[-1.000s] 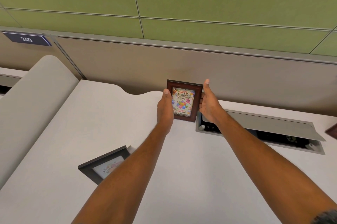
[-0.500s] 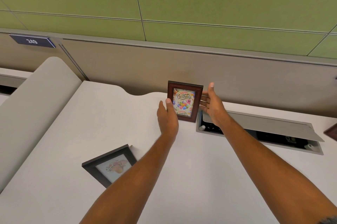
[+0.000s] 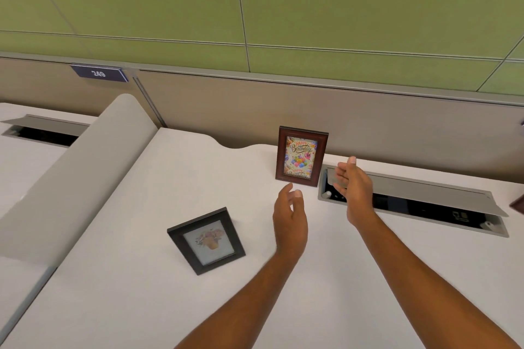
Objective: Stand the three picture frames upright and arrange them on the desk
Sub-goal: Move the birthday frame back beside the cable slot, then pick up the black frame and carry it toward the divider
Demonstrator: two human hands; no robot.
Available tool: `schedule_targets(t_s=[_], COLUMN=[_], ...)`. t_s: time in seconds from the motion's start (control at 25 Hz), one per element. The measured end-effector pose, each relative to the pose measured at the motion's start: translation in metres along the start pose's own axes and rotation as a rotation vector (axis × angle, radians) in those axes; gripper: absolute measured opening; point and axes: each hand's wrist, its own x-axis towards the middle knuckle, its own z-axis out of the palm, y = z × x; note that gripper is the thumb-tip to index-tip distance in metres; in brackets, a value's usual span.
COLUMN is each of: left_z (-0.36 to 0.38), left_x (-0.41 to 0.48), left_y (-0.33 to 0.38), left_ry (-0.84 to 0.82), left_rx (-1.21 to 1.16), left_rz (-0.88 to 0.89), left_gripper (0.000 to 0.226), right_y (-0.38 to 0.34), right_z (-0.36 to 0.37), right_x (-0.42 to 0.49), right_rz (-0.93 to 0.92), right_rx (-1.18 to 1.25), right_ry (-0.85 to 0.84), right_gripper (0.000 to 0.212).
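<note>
At the far left, a rounded grey divider panel [image 3: 73, 175] slopes along the edge of the white desk [image 3: 141, 277], and above it a small dark blue plate marked 249 [image 3: 99, 73] sits on the beige partition wall [image 3: 226, 110]. Further right, a black rectangular picture frame with a pale flower print [image 3: 206, 241] lies flat on the desk, face up and turned at an angle, well apart from either hand.

The person's left hand [image 3: 290, 219] hovers just above the desk, near the front lower edge of the next frame but not touching it; its fingers [image 3: 296, 195] are loosely curled and slightly parted, and they hold nothing. Behind it, a dark brown wooden picture frame with a colourful "Happy Birthday" balloon print [image 3: 301, 156] stands upright on the desk by itself, close to the partition wall and just beside the left end of the cable tray.

The right hand [image 3: 354, 187] is raised to the right of that frame, palm turned toward it, fingers [image 3: 341, 175] spread loosely apart and empty. It hangs over the recessed grey cable tray with its lid propped open [image 3: 425, 198]. At the far right edge, only a dark brown corner of a 3rd frame [image 3: 518, 203] shows; whether it stands or lies flat cannot be told.
</note>
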Motion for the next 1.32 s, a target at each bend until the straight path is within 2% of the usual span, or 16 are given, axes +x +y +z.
schedule_targets(t_s=[0.28,0.44,0.52,0.64,0.72,0.88,1.0,1.12,1.32], left_z=[-0.049,-0.087,-0.113,-0.159,-0.189,-0.240,-0.264,-0.275,-0.271], left_x=[-0.026,-0.040,-0.044,-0.050,-0.048,-0.039,-0.037,-0.036,-0.033], left_y=[0.028,0.046,0.053,0.058,0.056,0.038,0.014,-0.010,-0.039], left_ry=[0.030,0.070,0.148,0.293,0.365,0.488,0.517,0.476,0.313], left_rx=[0.005,-0.023,-0.013,0.052,0.079,0.059,0.043,0.017,0.016], left_rz=[0.052,0.145,0.235,0.477,0.540,0.443,0.378,0.219,-0.109], left_gripper=[0.035,0.033,0.034,0.031,0.029,0.027,0.030,0.038,0.071], right_y=[0.022,0.019,0.017,0.015,0.016,0.019,0.022,0.025,0.029], right_z=[0.025,0.043,0.052,0.064,0.074,0.094,0.108,0.118,0.133], right_x=[-0.077,-0.109,-0.121,-0.137,-0.147,-0.166,-0.179,-0.188,-0.191], right_rz=[0.039,0.023,0.019,0.014,0.015,0.016,0.015,0.029,0.096], right_rx=[-0.011,-0.065,-0.070,-0.067,-0.078,-0.117,-0.202,-0.305,-0.509], right_ry=[-0.146,-0.231,-0.258,-0.302,-0.335,-0.418,-0.471,-0.525,-0.646], right_gripper=[0.054,0.055,0.055,0.056,0.056,0.058,0.059,0.065,0.080])
